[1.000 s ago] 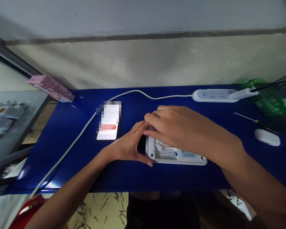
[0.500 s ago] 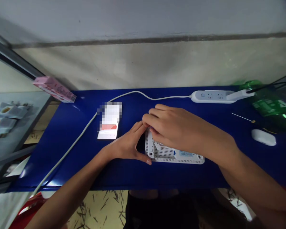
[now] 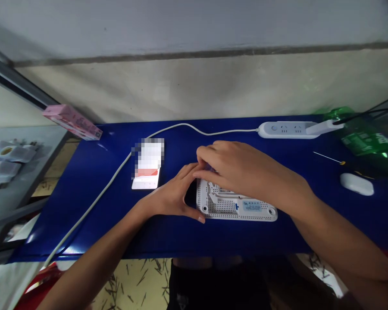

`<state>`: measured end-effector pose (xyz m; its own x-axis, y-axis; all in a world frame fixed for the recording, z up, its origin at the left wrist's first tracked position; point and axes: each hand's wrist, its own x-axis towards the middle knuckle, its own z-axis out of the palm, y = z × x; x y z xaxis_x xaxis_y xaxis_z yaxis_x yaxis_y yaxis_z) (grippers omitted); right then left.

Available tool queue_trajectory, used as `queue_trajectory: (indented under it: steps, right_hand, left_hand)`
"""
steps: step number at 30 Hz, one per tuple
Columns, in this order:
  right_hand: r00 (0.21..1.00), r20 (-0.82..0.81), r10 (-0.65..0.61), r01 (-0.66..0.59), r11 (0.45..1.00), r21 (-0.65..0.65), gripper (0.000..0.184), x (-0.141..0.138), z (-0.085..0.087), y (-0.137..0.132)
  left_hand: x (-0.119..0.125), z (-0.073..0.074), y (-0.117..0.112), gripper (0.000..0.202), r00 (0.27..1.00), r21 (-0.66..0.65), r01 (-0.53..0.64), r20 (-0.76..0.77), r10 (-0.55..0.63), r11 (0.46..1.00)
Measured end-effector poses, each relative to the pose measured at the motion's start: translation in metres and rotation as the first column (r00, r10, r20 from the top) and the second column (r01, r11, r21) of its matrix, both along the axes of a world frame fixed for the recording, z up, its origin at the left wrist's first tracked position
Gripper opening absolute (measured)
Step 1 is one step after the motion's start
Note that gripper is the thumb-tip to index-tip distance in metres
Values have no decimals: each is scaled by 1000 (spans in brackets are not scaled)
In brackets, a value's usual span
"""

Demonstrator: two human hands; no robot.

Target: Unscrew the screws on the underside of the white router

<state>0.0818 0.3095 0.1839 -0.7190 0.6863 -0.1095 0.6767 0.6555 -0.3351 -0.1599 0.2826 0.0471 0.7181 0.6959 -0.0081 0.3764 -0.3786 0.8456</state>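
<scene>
On the blue table [image 3: 168, 241], the white perforated device [image 3: 224, 207] has its left end against my wide-spread left hand [image 3: 174, 196] and its far-left corner beneath my right hand [image 3: 237, 165], fingertips bunched, holding what I cannot tell.

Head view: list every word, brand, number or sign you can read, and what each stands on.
None can be read with certainty.
White perforated device: print on its pale blue label, too small.
Phone: screen partly pixelated, the rest too small.
Pink box: print and a small dark code-like patch, too blurred.
Green bottle: a pale, character-like mark, unclear.
Dark clothing: a faint mark, unreadable.
</scene>
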Motion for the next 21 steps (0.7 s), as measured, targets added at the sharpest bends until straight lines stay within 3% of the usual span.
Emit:
queue_trajectory:
  steps: [3,7,12,21]
  right_hand:
    - [1000,-14,-20,19,997,-71,11,-1,0,1]
    - [995,-99,9,-17,997,-75,17,-1,-2,2]
    - [989,-78,-123,103,969,-226,5,2,-3,7]
    - [979,-148,-141,96,957,-273,15,4,-5,10]
  left_hand:
    - [0,-1,0,152,1000,-2,-3,8,3,1000]
    - [-1,-1,1,155,1000,2,-11,17,11,1000]
    - [-1,6,2,143,1000,-15,-15,-7,15,1000]
    - [1,6,4,146,1000,-17,-5,-24,4,1000]
